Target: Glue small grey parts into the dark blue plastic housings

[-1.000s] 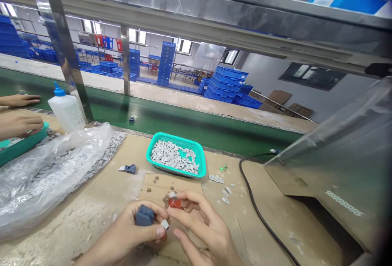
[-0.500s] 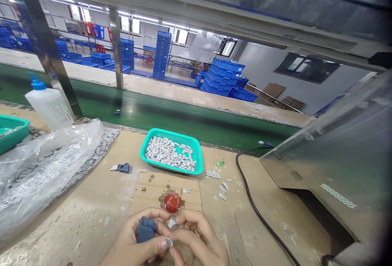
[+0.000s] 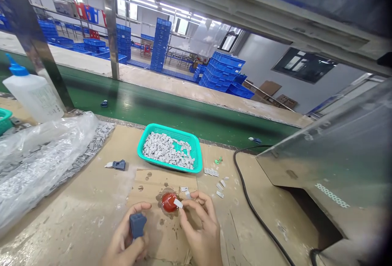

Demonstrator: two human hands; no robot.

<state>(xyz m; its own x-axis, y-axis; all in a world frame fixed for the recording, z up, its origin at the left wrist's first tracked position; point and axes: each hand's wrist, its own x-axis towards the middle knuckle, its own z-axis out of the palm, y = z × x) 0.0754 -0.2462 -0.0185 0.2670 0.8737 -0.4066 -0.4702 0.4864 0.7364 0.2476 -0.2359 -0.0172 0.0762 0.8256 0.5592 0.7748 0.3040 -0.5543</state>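
My left hand point(image 3: 130, 233) is closed around a dark blue-grey plastic part point(image 3: 137, 224), low at the front of the bench. In a thumb-and-finger pinch, my right hand point(image 3: 200, 225) holds a small light-grey plastic piece point(image 3: 178, 203). The piece's tip is at the rim of a round red cap point(image 3: 168, 202), which looks wet and shiny; I cannot tell if they touch. A second pale piece point(image 3: 188, 195) shows by the fingertips of my right hand. Just behind it, another small piece point(image 3: 184, 189) lies on the stained cardboard sheet point(image 3: 143, 196).
A green basket point(image 3: 200, 156) of small grey pieces stands behind the cardboard. At left are a plastic bag point(image 3: 61, 151) of pieces and a white bottle point(image 3: 33, 96). A grey part point(image 3: 119, 165) lies left of the basket. A black cable point(image 3: 248, 190) curves along the right.
My hands have moved apart. The right hand carries the light-grey piece to the red cap, while the left keeps the dark part at the left.
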